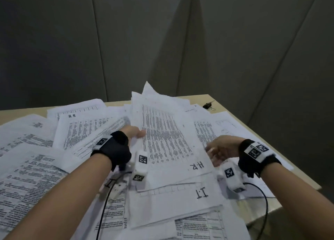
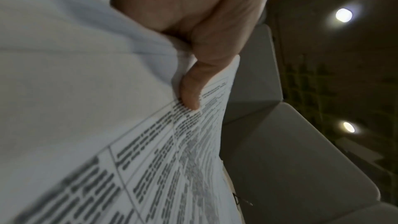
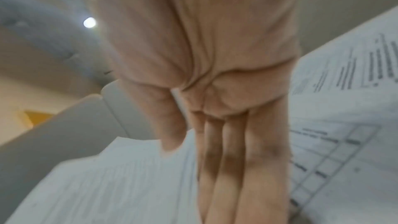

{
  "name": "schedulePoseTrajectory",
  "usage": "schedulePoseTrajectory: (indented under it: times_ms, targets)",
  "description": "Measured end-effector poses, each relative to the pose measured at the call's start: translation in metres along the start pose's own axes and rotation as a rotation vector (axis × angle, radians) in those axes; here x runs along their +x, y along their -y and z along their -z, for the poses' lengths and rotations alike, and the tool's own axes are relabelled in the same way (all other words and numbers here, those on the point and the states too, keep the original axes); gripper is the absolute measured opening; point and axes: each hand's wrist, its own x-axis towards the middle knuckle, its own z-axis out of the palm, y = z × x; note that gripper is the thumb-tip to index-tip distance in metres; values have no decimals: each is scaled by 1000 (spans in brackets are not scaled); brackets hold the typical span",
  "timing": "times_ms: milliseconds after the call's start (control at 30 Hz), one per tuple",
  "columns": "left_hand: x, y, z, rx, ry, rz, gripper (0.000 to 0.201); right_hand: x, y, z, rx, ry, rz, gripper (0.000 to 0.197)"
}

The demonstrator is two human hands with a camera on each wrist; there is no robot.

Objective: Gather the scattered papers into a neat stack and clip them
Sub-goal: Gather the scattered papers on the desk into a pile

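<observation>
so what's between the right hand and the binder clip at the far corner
In the head view, loose printed sheets cover the table between the right hand and the binder clip.

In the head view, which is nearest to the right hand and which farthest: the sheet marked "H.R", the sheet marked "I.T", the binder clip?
From the right hand:
1. Sheet marked "H.R", just to its left.
2. Sheet marked "I.T", lower, toward the person.
3. Binder clip, at the table's far corner.
</observation>
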Motion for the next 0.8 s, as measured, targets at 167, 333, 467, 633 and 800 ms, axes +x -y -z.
schedulePoseTrajectory:
  times_ms: [167, 333, 467, 633, 800]
  targets:
    - [5, -4, -13, 235, -5, -69, 73, -1, 5, -14, 101, -62, 51, 29]
    - [2, -7, 22, 515, -111, -142, 63, 3, 14, -37, 17, -52, 121, 25]
    - [9, -2, 69, 675, -203, -100, 56, 3, 23, -54, -31, -73, 132, 16]
    - [23, 12, 109, 703, -258, 1, 58, 7, 38, -64, -36, -145, 117, 35]
    - [42, 23, 132, 619, -218, -33, 54, 25, 41, -70, -241, -316, 111, 26]
